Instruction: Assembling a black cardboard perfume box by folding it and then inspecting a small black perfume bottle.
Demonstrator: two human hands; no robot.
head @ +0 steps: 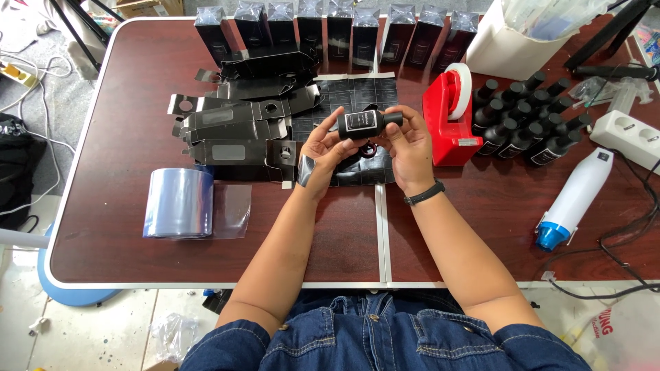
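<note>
Both hands hold one small black bottle (364,124) sideways above the middle of the brown table (124,206), its cap pointing right. My left hand (323,152) grips the bottle's base end, and a folded piece of black card lies against its palm. My right hand (410,144) pinches the capped neck; a dark band is on that wrist. Under the hands lies a flat sheet of black card (357,93). Several unfolded black boxes (237,120) are piled just left of the hands.
A red tape dispenser (447,120) stands right of the hands, with several black bottles (526,117) beyond it. A roll of clear film (180,203) lies at the left. Finished black boxes (330,27) line the far edge. A white heat gun (574,199) and a power strip (629,134) sit at the right.
</note>
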